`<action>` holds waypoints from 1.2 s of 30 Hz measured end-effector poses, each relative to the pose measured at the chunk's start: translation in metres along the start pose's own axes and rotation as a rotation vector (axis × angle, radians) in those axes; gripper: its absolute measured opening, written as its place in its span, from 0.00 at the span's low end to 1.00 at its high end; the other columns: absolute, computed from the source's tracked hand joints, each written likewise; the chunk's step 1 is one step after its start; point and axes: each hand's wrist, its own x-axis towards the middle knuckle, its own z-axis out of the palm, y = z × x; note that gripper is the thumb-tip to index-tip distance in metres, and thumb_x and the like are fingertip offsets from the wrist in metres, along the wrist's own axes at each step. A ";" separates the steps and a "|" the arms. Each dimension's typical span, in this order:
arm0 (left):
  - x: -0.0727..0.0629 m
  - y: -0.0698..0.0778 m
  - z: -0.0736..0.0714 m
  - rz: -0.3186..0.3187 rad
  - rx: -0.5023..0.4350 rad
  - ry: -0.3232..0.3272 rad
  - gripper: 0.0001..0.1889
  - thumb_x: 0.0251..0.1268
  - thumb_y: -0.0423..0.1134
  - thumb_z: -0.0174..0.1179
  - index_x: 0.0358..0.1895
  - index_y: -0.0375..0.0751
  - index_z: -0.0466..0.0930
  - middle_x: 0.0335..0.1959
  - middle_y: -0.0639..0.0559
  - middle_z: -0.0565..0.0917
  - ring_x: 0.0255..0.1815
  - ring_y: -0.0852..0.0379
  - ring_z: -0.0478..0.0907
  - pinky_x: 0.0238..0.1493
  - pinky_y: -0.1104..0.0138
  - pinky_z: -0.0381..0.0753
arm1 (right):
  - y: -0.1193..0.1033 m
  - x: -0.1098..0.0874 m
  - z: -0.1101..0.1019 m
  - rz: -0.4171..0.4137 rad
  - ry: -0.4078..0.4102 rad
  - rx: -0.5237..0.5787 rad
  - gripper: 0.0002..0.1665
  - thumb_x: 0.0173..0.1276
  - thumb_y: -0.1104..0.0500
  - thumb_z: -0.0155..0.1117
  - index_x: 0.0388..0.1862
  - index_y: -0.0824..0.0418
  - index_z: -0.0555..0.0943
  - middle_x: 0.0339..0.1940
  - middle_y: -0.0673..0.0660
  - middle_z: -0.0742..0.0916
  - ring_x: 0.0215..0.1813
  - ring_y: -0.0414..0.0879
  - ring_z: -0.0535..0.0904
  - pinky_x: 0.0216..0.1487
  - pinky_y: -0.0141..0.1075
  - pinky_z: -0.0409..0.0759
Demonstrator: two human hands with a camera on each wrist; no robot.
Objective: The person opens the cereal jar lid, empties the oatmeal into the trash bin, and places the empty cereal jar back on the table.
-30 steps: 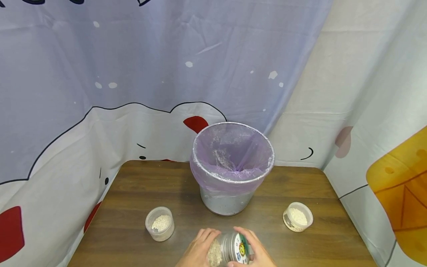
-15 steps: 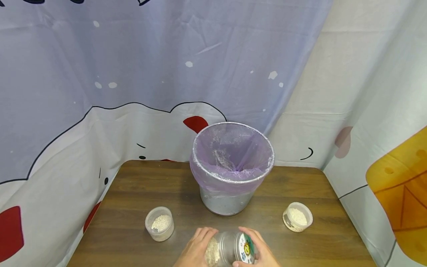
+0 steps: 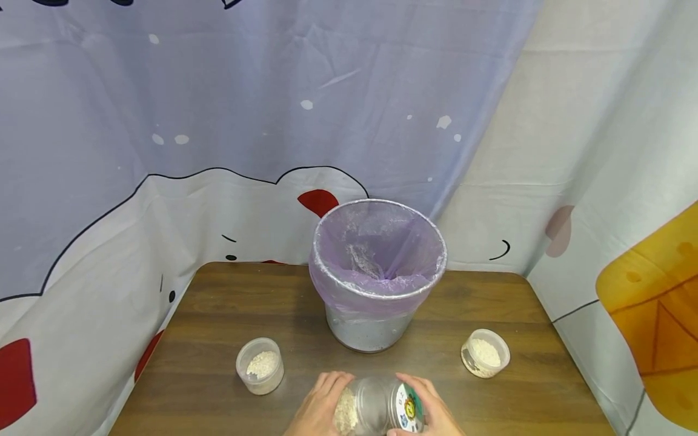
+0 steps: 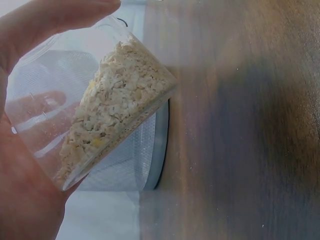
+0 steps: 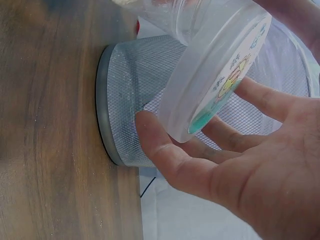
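Observation:
A clear plastic jar (image 3: 372, 399) lies tilted sideways near the table's front edge, with pale oat-like flakes (image 4: 120, 95) heaped toward its base. My left hand (image 3: 319, 406) grips the jar around its base end, thumb on one side and fingers behind. The fingers and thumb of my right hand (image 3: 433, 409) hold a round lid (image 5: 215, 80) by its rim; it carries a white and green label with a cartoon print. In the right wrist view the lid sits at an angle beside the jar's mouth; whether they still touch is unclear.
A mesh bin (image 3: 368, 330) lined with a purple bag (image 3: 376, 303) stands behind my hands. Small tubs of pale flakes stand on the wooden table (image 3: 218, 309): a left tub (image 3: 260, 366) and a right tub (image 3: 485, 353). A printed curtain (image 3: 245, 109) hangs behind.
My right hand has moved to the right with the lid, away from the jar's mouth, which now shows more. The left hand has shifted slightly left with the jar.

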 end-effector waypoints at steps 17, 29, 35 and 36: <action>0.000 0.001 -0.005 -0.026 0.006 0.001 0.55 0.25 0.76 0.61 0.59 0.40 0.69 0.49 0.55 0.75 0.47 0.59 0.70 0.46 0.66 0.77 | 0.018 -0.005 0.004 0.068 0.084 -0.143 0.50 0.36 0.46 0.78 0.60 0.59 0.71 0.54 0.58 0.73 0.52 0.52 0.72 0.46 0.50 0.72; 0.001 0.003 -0.003 -0.011 0.002 0.040 0.54 0.28 0.77 0.59 0.59 0.39 0.69 0.49 0.54 0.76 0.47 0.59 0.71 0.46 0.66 0.76 | 0.034 -0.008 0.014 -0.005 0.243 -0.310 0.58 0.28 0.45 0.80 0.61 0.64 0.68 0.48 0.60 0.75 0.47 0.52 0.73 0.41 0.49 0.76; 0.001 0.005 -0.003 -0.041 0.006 0.053 0.53 0.21 0.67 0.69 0.58 0.38 0.71 0.51 0.53 0.76 0.48 0.58 0.71 0.46 0.64 0.77 | 0.043 -0.010 0.017 -0.011 0.295 -0.376 0.58 0.24 0.45 0.81 0.58 0.64 0.69 0.46 0.62 0.75 0.45 0.54 0.74 0.38 0.48 0.77; 0.001 0.005 -0.004 -0.050 0.004 0.052 0.53 0.19 0.65 0.71 0.58 0.37 0.71 0.51 0.53 0.76 0.48 0.58 0.71 0.46 0.63 0.77 | 0.045 -0.010 0.017 -0.004 0.295 -0.373 0.58 0.24 0.45 0.81 0.58 0.64 0.69 0.45 0.62 0.75 0.45 0.55 0.74 0.38 0.48 0.76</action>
